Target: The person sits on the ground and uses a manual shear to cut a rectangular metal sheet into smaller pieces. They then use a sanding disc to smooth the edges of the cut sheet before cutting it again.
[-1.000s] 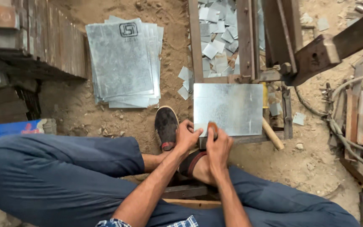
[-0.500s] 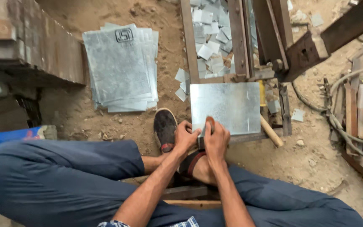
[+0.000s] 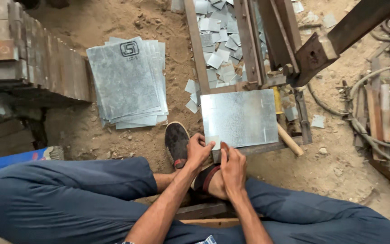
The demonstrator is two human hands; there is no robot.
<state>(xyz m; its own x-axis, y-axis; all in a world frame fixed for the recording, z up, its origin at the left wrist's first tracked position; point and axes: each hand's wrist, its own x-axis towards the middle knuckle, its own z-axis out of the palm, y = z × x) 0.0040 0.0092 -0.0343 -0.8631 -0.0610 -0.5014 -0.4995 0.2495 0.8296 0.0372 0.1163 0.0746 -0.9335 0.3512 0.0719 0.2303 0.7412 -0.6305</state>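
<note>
A galvanised metal sheet [image 3: 242,117] lies flat on a low metal frame in front of me. My left hand [image 3: 198,151] pinches its near left corner, where a small square piece [image 3: 213,142] sits. Beside it, my right hand [image 3: 232,168] presses its fingertips on the sheet's near edge. Both hands rest above my crossed legs in dark blue trousers [image 3: 68,199] and a dark shoe [image 3: 177,143].
A stack of similar sheets [image 3: 127,83] lies on the sandy ground to the left. Several small cut squares [image 3: 220,49] fill the frame behind the sheet. A wooden handle [image 3: 290,140] and a rusty lever arm [image 3: 335,40] stand right; wood scraps and cables [image 3: 380,113] lie far right.
The hands have stayed at the sheet's near left corner, with the fingers shifting slightly. The view has drifted a little; the sheet has not visibly moved.
</note>
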